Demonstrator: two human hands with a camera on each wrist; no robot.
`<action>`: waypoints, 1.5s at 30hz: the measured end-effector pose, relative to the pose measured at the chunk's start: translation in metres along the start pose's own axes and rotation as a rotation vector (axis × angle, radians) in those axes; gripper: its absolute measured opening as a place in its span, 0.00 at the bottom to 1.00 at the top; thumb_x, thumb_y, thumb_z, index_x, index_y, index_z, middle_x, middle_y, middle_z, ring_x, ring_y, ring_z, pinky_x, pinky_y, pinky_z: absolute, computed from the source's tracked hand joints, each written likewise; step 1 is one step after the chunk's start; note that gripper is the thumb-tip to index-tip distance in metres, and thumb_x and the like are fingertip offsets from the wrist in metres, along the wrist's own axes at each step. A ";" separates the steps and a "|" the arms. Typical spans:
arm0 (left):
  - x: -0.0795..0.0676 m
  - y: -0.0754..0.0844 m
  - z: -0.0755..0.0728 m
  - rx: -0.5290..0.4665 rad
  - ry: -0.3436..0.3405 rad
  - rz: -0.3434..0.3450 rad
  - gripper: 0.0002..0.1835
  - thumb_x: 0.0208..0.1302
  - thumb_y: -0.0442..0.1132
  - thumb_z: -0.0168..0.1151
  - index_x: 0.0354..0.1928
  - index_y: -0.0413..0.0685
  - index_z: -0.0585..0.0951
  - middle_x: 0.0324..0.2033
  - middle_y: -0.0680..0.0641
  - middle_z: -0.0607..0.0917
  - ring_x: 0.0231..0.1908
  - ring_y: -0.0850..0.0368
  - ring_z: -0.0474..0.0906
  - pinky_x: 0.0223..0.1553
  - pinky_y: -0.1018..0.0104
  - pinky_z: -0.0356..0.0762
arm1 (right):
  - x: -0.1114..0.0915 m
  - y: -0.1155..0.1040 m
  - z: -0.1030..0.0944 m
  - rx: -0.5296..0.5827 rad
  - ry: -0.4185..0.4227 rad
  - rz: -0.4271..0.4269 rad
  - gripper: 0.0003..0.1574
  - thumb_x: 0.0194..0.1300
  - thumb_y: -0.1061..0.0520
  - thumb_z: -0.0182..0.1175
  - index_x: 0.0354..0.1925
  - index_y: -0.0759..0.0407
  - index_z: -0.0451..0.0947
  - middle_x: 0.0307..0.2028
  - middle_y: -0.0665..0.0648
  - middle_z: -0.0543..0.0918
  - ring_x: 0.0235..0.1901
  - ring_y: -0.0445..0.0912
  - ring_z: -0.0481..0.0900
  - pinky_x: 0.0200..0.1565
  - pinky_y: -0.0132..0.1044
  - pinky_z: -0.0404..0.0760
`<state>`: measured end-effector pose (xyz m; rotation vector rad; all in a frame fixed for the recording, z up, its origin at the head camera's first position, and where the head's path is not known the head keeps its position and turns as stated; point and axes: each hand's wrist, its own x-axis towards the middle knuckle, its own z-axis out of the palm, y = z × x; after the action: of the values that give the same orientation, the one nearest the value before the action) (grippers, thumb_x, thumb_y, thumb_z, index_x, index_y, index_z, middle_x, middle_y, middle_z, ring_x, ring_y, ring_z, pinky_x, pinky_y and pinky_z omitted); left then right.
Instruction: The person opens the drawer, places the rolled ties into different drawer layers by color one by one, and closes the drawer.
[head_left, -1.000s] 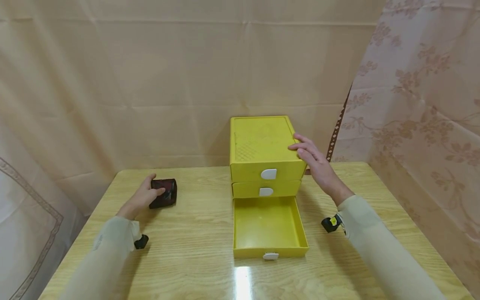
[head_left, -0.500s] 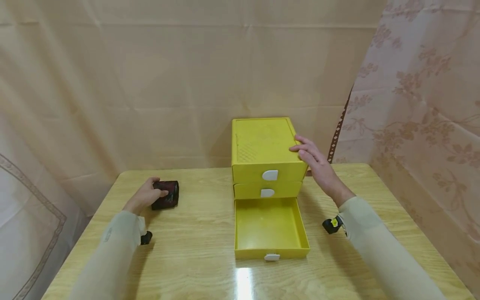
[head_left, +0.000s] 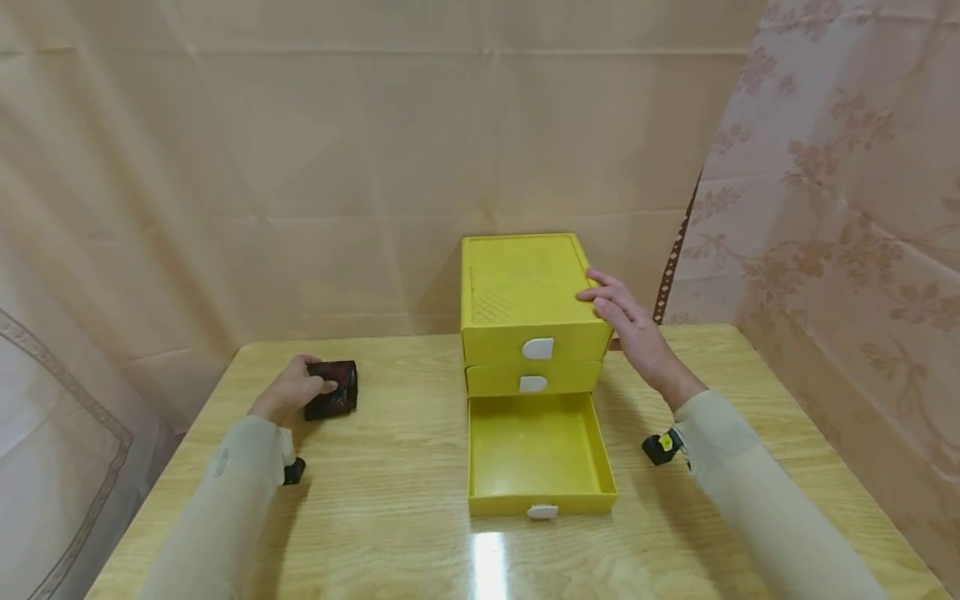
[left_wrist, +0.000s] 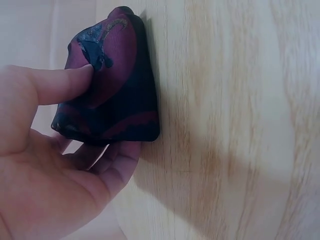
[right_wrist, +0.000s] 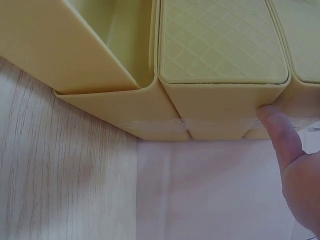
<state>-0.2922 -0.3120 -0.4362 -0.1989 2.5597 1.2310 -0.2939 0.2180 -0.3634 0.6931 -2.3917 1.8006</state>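
My left hand [head_left: 288, 390] pinches a small dark red and black patterned cloth pouch [left_wrist: 120, 85] at the left of the table. In the left wrist view its thumb presses the pouch's face, and the other fingers are behind and below it. One side of the pouch is against or very near the tabletop; contact is not clear. My right hand [head_left: 637, 337] rests on the right edge of a yellow drawer unit [head_left: 525, 279], fingers spread over the top. Its thumb touches the unit's side in the right wrist view. The bottom drawer [head_left: 536, 450] is pulled out and holds nothing visible.
The drawer unit stands at the back of a wooden table [head_left: 390, 467], against a beige curtain [head_left: 337, 167]. Its two upper drawers are closed, each with a white handle [head_left: 537, 348]. A floral cloth [head_left: 840, 208] hangs at the right.
My left hand has shifted slightly right, and the pouch has moved a little with it. The right hand and the drawers have stayed in place.
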 end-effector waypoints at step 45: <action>-0.021 0.006 0.022 0.425 0.268 0.149 0.37 0.66 0.47 0.67 0.65 0.24 0.69 0.52 0.25 0.80 0.48 0.29 0.78 0.48 0.38 0.77 | 0.000 0.001 0.000 0.023 0.001 0.002 0.27 0.82 0.43 0.44 0.63 0.59 0.73 0.78 0.43 0.52 0.75 0.55 0.54 0.46 0.58 0.81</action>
<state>-0.2695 -0.2913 -0.4385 -0.0846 3.0443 0.7126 -0.2942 0.2187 -0.3643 0.6919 -2.3749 1.8320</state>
